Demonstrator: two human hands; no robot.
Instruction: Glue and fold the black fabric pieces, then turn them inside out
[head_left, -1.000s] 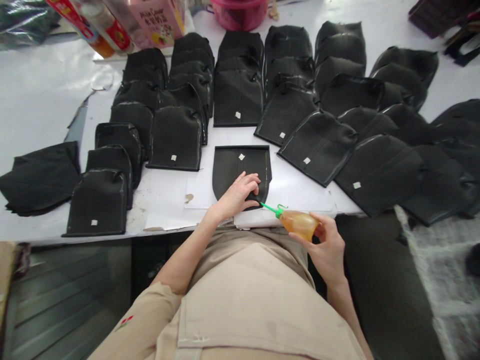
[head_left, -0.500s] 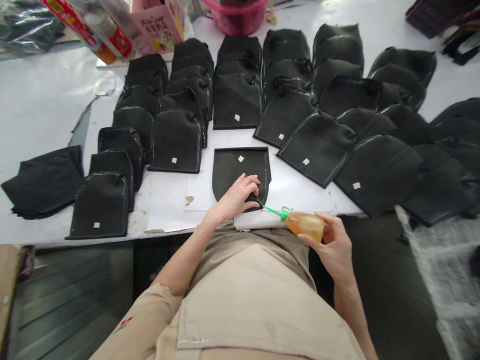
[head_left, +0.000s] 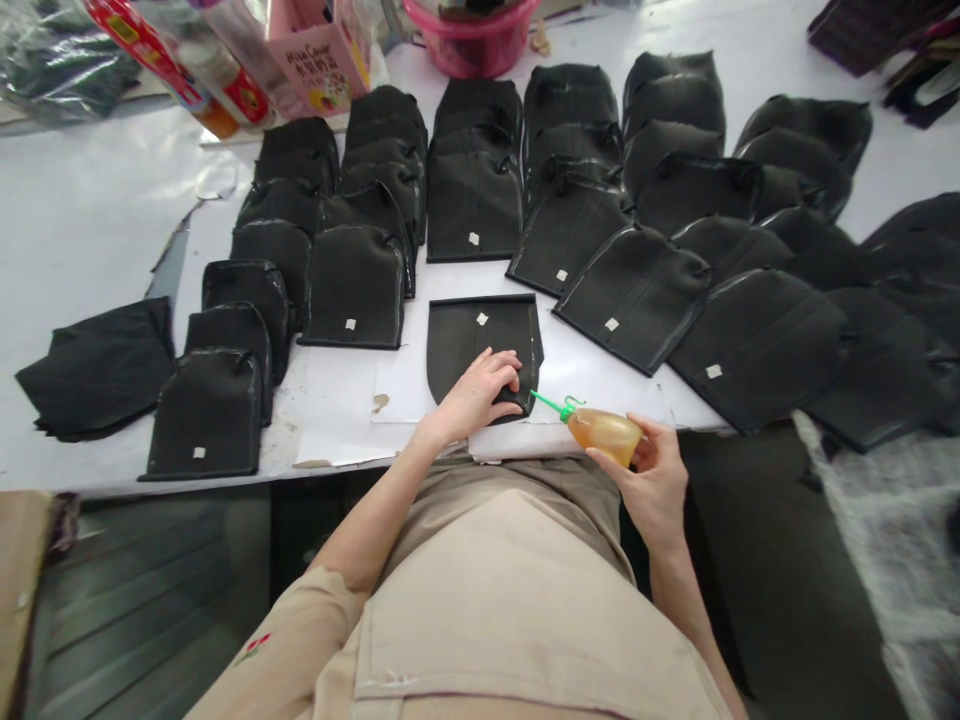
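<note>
In front of me lies a black leather-like pouch piece (head_left: 457,335), straight on its far edge and rounded on the near side, with a small white sticker. My left hand (head_left: 486,385) rests on its near part, fingers bent and thumb by the near edge, holding it down. Closed round a squeeze bottle (head_left: 606,434) of amber liquid, probably glue, is my right hand (head_left: 651,470). The bottle is tilted, and its thin green nozzle (head_left: 551,404) points left with the tip at the piece's near right edge.
Overlapping rows of similar black pieces (head_left: 472,200) surround the work spot on the white table (head_left: 352,400). A stack of flat black pieces (head_left: 105,370) lies far left. At the back stand a pink box (head_left: 319,60), bottles (head_left: 225,80) and a pink basin (head_left: 472,40).
My right hand and the bottle have shifted slightly left and up, the nozzle tip moving up along the piece's right edge. My left hand stays in place on the piece.
</note>
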